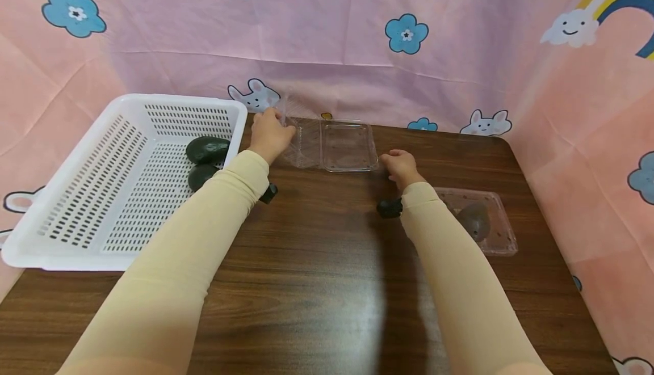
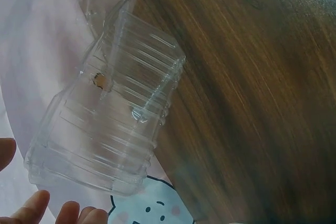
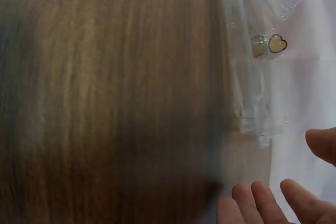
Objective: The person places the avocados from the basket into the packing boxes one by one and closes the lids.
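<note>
A clear plastic clamshell box [image 1: 349, 147] lies unfolded at the back of the table, its ribbed lid [image 2: 113, 103] raised on the left side. My left hand [image 1: 271, 135] is at the lid's outer edge. In the left wrist view its thumb and fingers are spread, with a small gap between the fingertips and the plastic. Just off the box's right end is my right hand [image 1: 400, 166], fingers relaxed and apart from the box in the right wrist view. Two dark green avocados [image 1: 207, 150] rest in the white basket [image 1: 76, 137] beside my left arm.
At the right, a second clear box [image 1: 503, 233] holds an avocado [image 1: 474, 222], partly behind my right forearm. Patterned pink cloth [image 1: 327, 34] hangs close behind the table [image 1: 317, 284] and at its sides.
</note>
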Demonstrator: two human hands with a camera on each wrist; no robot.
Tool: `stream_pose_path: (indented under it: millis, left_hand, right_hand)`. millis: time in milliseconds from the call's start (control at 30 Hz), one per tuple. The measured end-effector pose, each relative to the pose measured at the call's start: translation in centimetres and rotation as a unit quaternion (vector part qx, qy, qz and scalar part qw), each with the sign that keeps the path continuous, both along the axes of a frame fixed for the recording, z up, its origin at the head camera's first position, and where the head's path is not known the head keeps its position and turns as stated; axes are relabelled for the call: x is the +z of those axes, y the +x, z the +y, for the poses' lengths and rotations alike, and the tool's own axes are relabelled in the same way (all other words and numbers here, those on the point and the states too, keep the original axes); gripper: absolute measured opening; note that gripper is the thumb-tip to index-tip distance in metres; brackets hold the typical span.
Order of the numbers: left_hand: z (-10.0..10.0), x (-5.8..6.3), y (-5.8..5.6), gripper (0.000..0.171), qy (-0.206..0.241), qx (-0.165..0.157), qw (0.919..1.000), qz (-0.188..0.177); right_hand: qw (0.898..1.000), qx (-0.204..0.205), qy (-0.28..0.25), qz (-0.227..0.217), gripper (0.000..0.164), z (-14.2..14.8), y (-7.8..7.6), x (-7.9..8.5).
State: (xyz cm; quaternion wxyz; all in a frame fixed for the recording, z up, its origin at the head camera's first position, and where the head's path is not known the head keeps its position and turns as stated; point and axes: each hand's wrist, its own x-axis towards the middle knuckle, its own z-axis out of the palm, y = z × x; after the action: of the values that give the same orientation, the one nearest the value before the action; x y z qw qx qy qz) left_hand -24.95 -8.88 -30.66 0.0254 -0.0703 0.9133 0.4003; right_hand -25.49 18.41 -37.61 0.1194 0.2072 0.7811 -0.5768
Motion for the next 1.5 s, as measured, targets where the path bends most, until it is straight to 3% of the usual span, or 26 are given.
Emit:
stream_pose_path:
  millis: [267,1033,1267,1500]
  left_hand:
    - [-0.2,0.0,0.1,0.049,-0.004,-0.005,1.0000,-0.003]
    - [-0.3,-0.6,0.4,0.044,-0.002,-0.009,0.9998,-0.020]
    - [-0.5,-1.3,-0.2,0.041,-0.022,-0.008,0.9997,-0.003]
    - [-0.3,-0.6,0.6,0.044,-0.015,-0.017,0.9996,-0.018]
  right_hand:
    - [1.000,0.004,-0.007,0.008,0.055,-0.3,-0.2,-0.9]
    - [0.999,0.024,-0.035,-0.005,0.051,-0.8,-0.2,-1.6]
    - [0.998,0.004,-0.050,-0.026,0.046,-0.7,-0.1,-1.4]
    - [0.997,-0.019,-0.061,-0.040,0.047,-0.7,-0.1,-0.8]
